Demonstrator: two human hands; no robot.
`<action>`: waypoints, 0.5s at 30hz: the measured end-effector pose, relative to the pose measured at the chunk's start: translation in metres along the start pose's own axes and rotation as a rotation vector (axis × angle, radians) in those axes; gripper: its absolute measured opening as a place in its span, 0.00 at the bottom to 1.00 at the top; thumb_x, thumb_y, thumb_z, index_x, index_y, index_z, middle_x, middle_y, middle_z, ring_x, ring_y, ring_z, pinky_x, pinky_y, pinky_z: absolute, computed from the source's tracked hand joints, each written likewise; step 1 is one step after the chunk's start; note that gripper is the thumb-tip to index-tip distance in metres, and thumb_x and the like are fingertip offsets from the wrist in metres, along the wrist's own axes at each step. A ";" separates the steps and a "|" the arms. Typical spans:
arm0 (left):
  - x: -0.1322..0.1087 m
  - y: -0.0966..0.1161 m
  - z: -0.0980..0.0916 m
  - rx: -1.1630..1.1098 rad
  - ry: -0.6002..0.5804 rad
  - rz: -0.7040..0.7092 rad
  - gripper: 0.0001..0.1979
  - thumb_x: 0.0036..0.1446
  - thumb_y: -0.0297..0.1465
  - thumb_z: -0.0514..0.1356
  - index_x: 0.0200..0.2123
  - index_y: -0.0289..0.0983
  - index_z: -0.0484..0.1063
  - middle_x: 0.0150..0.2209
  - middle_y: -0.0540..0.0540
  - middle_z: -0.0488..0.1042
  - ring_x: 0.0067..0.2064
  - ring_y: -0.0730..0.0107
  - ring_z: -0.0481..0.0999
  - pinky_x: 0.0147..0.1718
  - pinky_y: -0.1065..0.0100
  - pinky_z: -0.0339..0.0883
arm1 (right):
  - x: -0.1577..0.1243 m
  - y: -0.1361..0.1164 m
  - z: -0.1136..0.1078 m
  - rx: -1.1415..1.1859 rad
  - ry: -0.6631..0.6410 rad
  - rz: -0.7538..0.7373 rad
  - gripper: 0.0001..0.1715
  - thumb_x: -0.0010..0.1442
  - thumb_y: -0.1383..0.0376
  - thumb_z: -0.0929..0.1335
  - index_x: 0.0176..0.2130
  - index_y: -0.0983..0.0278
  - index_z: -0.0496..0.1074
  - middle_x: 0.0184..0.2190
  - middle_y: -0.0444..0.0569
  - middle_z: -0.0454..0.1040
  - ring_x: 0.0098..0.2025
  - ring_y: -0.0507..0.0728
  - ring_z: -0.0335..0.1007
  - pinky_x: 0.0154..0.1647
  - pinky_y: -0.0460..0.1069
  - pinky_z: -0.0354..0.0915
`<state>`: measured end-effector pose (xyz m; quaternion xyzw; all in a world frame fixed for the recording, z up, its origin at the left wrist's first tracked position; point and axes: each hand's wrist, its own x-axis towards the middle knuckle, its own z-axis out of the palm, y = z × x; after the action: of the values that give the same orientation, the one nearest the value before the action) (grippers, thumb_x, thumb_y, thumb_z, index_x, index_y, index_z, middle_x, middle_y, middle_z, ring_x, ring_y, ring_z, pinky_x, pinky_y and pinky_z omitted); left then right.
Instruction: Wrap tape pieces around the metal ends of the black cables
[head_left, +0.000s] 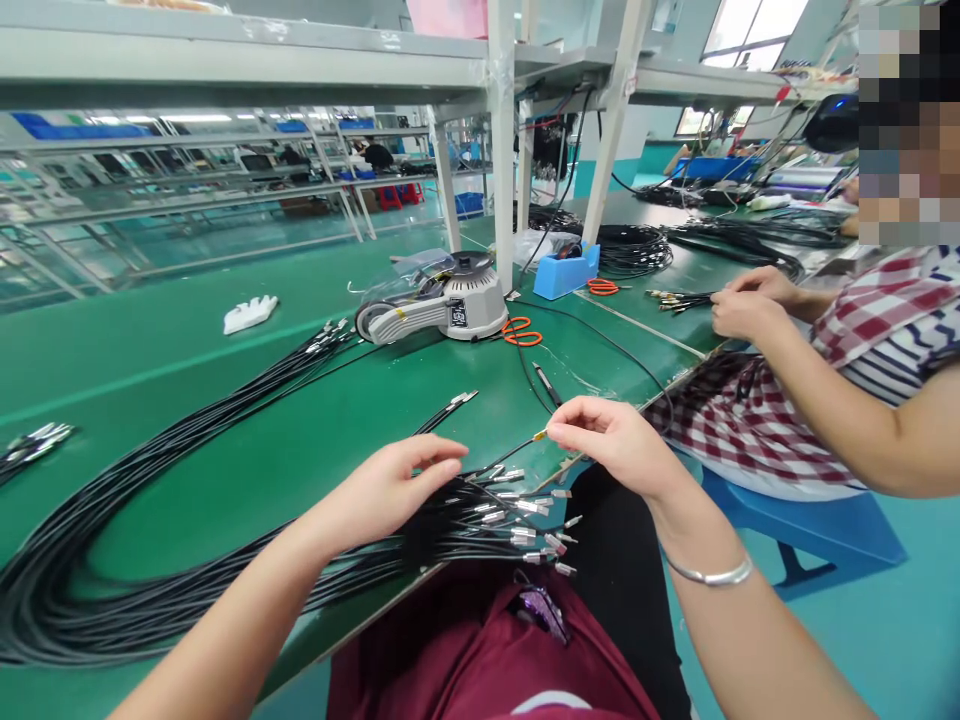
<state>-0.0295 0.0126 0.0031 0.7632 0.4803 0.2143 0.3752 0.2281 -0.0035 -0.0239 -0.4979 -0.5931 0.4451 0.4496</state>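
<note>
Blue dispenser: just short of twelve o'clock from the right hand, a dark round item seated inside.
Blue bin: far off at one o'clock; contents too small to tell.
Black cable: pinched in the right fingertips beside its yellow band, running toward nine o'clock.
Left hand: thumb and forefinger parted over the cable bundle, its metal ends at eight o'clock.

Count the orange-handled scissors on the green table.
2 pairs: the nearer scissors lie beside the white machine, the farther scissors beside the blue holder. Others could be hidden behind things.
</note>
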 end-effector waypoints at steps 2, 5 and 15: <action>-0.006 -0.011 0.005 0.099 -0.033 0.043 0.12 0.55 0.38 0.57 0.38 0.42 0.78 0.40 0.46 0.78 0.43 0.61 0.73 0.45 0.66 0.64 | 0.000 0.002 0.000 0.025 -0.010 -0.009 0.10 0.52 0.60 0.70 0.30 0.66 0.73 0.24 0.44 0.72 0.28 0.52 0.66 0.31 0.48 0.63; -0.006 -0.017 0.017 0.206 -0.065 0.106 0.12 0.57 0.37 0.54 0.37 0.43 0.77 0.38 0.47 0.77 0.43 0.63 0.72 0.46 0.65 0.64 | -0.001 0.005 0.001 0.102 -0.041 0.034 0.10 0.51 0.60 0.71 0.31 0.65 0.72 0.25 0.45 0.73 0.29 0.52 0.69 0.32 0.48 0.65; 0.004 0.000 0.038 0.236 -0.009 0.153 0.08 0.58 0.35 0.55 0.35 0.40 0.73 0.36 0.51 0.75 0.40 0.68 0.72 0.43 0.66 0.62 | -0.015 0.012 0.002 0.039 0.031 0.052 0.13 0.51 0.57 0.71 0.30 0.65 0.73 0.26 0.46 0.74 0.30 0.53 0.69 0.35 0.49 0.65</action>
<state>-0.0017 0.0019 -0.0209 0.8374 0.4409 0.1809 0.2676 0.2299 -0.0174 -0.0372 -0.5113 -0.5642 0.4603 0.4565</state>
